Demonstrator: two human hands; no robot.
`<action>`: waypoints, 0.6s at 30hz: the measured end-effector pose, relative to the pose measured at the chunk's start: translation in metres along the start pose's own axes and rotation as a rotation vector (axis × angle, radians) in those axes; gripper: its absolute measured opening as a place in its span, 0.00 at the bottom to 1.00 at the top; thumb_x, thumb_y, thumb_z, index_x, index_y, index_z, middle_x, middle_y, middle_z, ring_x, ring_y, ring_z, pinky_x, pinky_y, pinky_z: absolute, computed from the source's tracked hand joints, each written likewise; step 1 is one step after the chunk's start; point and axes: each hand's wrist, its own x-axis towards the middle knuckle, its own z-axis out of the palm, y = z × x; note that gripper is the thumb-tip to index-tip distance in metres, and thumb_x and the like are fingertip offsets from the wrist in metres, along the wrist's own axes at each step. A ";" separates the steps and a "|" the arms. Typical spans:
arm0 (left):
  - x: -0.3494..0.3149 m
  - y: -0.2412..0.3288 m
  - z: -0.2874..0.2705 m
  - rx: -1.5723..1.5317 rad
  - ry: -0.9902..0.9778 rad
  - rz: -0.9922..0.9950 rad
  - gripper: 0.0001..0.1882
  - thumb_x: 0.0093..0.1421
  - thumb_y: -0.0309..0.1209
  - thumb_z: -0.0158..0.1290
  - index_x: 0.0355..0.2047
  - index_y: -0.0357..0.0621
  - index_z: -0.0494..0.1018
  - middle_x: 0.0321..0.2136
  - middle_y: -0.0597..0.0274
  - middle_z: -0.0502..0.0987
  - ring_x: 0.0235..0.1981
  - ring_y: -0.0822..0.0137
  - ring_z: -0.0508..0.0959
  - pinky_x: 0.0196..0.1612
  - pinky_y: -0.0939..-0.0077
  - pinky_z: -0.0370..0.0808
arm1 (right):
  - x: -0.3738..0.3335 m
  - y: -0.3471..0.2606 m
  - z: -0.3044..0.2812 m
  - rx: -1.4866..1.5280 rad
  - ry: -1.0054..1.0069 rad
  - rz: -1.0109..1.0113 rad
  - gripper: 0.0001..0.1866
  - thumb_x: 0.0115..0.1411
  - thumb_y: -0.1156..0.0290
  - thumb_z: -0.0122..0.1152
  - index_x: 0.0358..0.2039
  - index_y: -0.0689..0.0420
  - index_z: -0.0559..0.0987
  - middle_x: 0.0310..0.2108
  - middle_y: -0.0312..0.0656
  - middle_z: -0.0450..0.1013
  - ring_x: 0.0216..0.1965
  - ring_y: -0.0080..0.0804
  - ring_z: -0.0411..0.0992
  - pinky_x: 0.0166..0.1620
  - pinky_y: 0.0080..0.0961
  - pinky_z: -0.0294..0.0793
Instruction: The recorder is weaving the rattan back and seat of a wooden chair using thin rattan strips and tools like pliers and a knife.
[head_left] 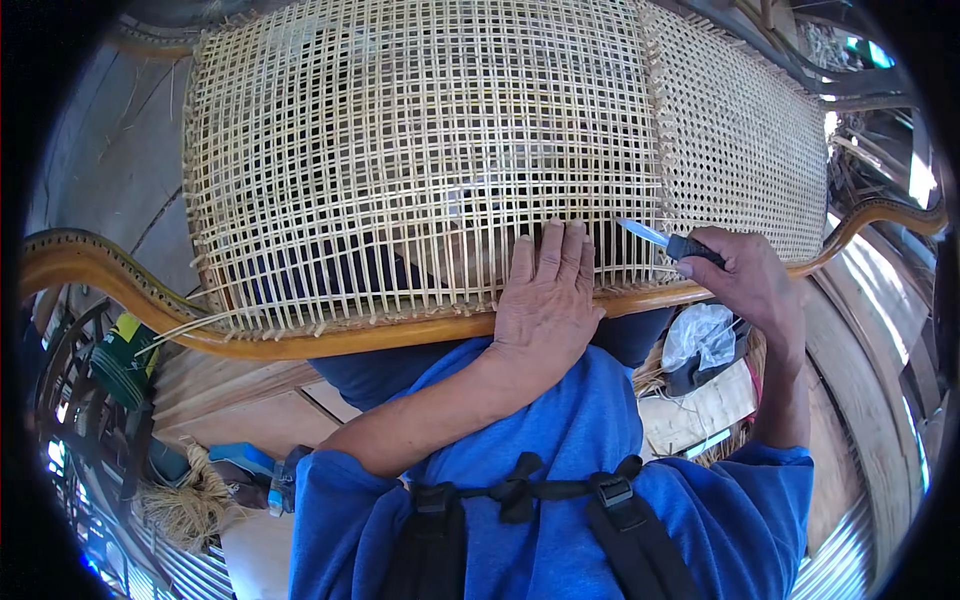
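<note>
A curved wooden frame (420, 335) lies across my lap, filled with woven cane webbing (420, 130). Along the near edge the weave is looser, with bare upright strands (350, 285) running down to the wood. My left hand (548, 290) rests flat on these strands, fingers stretched away from me and holding nothing. To its right, my right hand (748, 275) is closed round the dark handle of a knife (650, 236). The blade points left and away, over the webbing, near the left fingertips. On the right, a second panel (735, 130) carries a finer, denser weave.
A bundle of pale fibre (190, 505) lies at the lower left, near a bottle (277, 495). A green and yellow container (125, 360) stands by the frame's left end. On the right are a clear plastic bag (700, 335) and wooden planks (865, 350).
</note>
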 end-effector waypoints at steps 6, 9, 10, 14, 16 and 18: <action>0.001 0.002 -0.001 -0.030 0.010 -0.034 0.37 0.51 0.50 0.51 0.55 0.35 0.63 0.58 0.54 0.60 0.60 0.55 0.54 0.59 0.53 0.49 | -0.010 0.023 0.001 0.254 0.309 -0.020 0.16 0.55 0.62 0.60 0.35 0.64 0.76 0.19 0.38 0.66 0.22 0.21 0.62 0.26 0.22 0.62; 0.001 0.002 0.001 -0.024 0.019 -0.023 0.37 0.52 0.50 0.51 0.55 0.35 0.62 0.58 0.54 0.60 0.60 0.55 0.54 0.59 0.53 0.49 | -0.020 0.027 0.004 0.291 0.385 0.027 0.15 0.56 0.63 0.59 0.35 0.64 0.76 0.18 0.38 0.65 0.22 0.21 0.61 0.26 0.22 0.62; 0.002 0.002 0.001 -0.029 0.009 -0.020 0.37 0.52 0.50 0.51 0.55 0.35 0.62 0.58 0.53 0.60 0.60 0.55 0.54 0.59 0.53 0.50 | -0.022 0.025 0.007 0.263 0.336 0.056 0.15 0.56 0.63 0.58 0.35 0.64 0.76 0.18 0.40 0.65 0.21 0.22 0.62 0.25 0.23 0.62; 0.003 0.002 -0.001 -0.021 0.014 0.013 0.38 0.51 0.50 0.52 0.55 0.34 0.62 0.58 0.51 0.59 0.60 0.55 0.55 0.59 0.53 0.50 | -0.027 0.032 0.022 0.290 0.283 0.095 0.14 0.56 0.63 0.58 0.34 0.62 0.75 0.18 0.43 0.65 0.20 0.26 0.62 0.25 0.26 0.63; 0.003 0.001 -0.001 -0.016 0.005 0.018 0.38 0.51 0.50 0.52 0.55 0.33 0.61 0.58 0.51 0.59 0.60 0.55 0.55 0.59 0.54 0.50 | -0.026 0.033 0.028 0.254 0.198 0.144 0.16 0.57 0.60 0.56 0.33 0.62 0.74 0.18 0.45 0.66 0.20 0.29 0.64 0.25 0.28 0.64; 0.003 0.001 -0.001 -0.010 -0.004 0.020 0.38 0.52 0.49 0.52 0.56 0.33 0.61 0.58 0.51 0.59 0.60 0.54 0.55 0.59 0.54 0.50 | -0.027 0.035 0.033 0.254 0.183 0.148 0.17 0.57 0.59 0.55 0.32 0.63 0.74 0.18 0.46 0.66 0.19 0.30 0.65 0.25 0.29 0.63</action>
